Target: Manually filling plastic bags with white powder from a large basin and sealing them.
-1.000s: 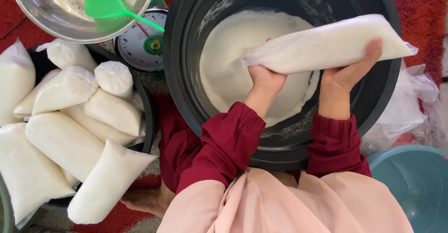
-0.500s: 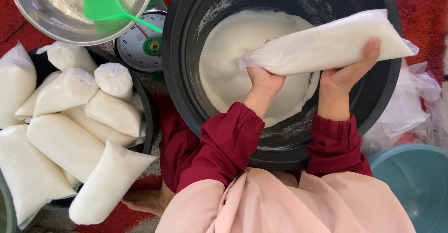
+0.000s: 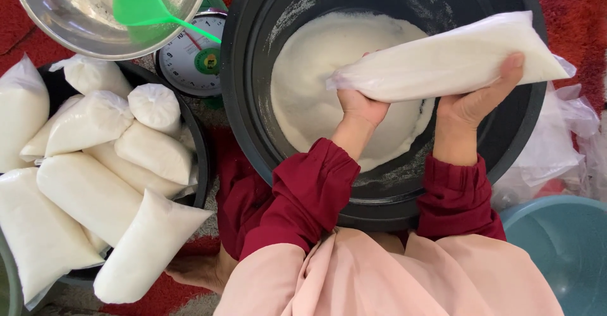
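Both hands, left hand (image 3: 359,107) and right hand (image 3: 475,101), wrap fingers around the clear plastic bag of white powder (image 3: 449,60) over the big black basin (image 3: 379,189); I'd keep it level.

The bag (image 3: 452,56) is clear plastic, filled white. The big basin (image 3: 253,126) under it is black, dusted with white streaks, and holds a white powder heap (image 3: 316,94). The sleeves (image 3: 310,196) are dark red; the garment (image 3: 392,278) below them is pale pink. The filled bags (image 3: 88,196) at the left are all white, lying in a black tub (image 3: 199,145). The bowl (image 3: 57,25) is shiny silver, with a bright green scoop (image 3: 142,6) in it. The scale (image 3: 190,60) has a white dial, a green centre and a red needle. The floor cloth (image 3: 582,18) is red. The tub (image 3: 563,246) at the lower right is teal.
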